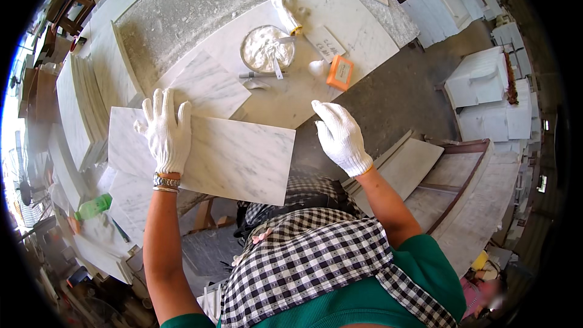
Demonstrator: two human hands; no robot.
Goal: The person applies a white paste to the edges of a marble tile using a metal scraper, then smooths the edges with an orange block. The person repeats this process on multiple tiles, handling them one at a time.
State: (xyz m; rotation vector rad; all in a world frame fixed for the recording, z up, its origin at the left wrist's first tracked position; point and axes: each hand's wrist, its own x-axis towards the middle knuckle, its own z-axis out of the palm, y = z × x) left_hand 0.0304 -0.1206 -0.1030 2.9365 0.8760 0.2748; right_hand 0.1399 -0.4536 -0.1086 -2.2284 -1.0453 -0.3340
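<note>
My left hand (165, 136), in a white knitted glove, lies flat with spread fingers on a white, grey-veined marble slab (243, 158). The slab reaches toward my waist. My right hand (341, 141), gloved too, is held in the air to the right of the slab, apart from it. Its fingers are loosely bent and nothing shows in them. Behind the slab, another marble piece (209, 85) lies on the work surface. Beyond it stands a round bowl of white paste (262, 48) with a blade stuck in it.
An orange box (340, 73), a crumpled white glove (284, 13) and a small marked tile (325, 43) lie on the marble top (364, 33). Stacked slabs (79, 106) stand at left, near a green bottle (94, 206). A framed rack (452, 176) with panels is at right.
</note>
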